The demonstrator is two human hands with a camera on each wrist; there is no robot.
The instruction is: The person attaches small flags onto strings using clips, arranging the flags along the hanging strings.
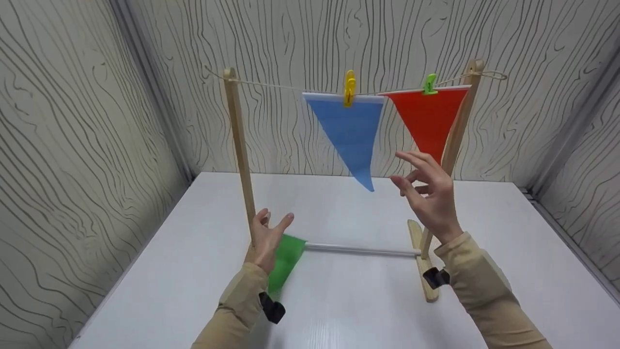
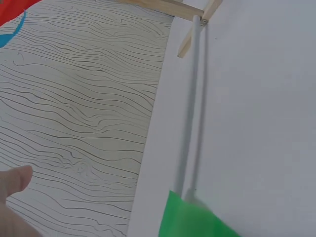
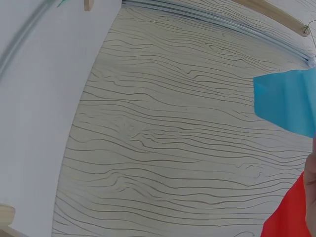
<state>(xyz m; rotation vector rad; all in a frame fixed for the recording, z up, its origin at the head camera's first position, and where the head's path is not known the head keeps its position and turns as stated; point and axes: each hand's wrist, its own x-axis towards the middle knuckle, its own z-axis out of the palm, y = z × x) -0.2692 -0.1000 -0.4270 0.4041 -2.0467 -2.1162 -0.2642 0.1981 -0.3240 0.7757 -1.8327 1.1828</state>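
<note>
A blue pennant (image 1: 346,131) hangs from the string under a yellow clothespin (image 1: 349,88). To its right, a light green clothespin (image 1: 429,84) clips a red pennant (image 1: 428,118). My right hand (image 1: 431,196) is raised in front of the red pennant's lower tip, thumb and fingers apart and nothing between them. Low by the left post, my left hand (image 1: 267,240) has its thumb and fingers spread. Beside and partly behind that hand is a green pennant (image 1: 286,264), at the left end of the white rod (image 1: 361,249); the hand and sleeve cover part of it.
Two wooden posts, left (image 1: 238,140) and right (image 1: 462,121), carry the string (image 1: 271,85) tied near their tops. The right post stands on a wooden foot (image 1: 428,286) on the white table (image 1: 339,310). Wood-grain patterned panels (image 1: 290,39) enclose the back and sides.
</note>
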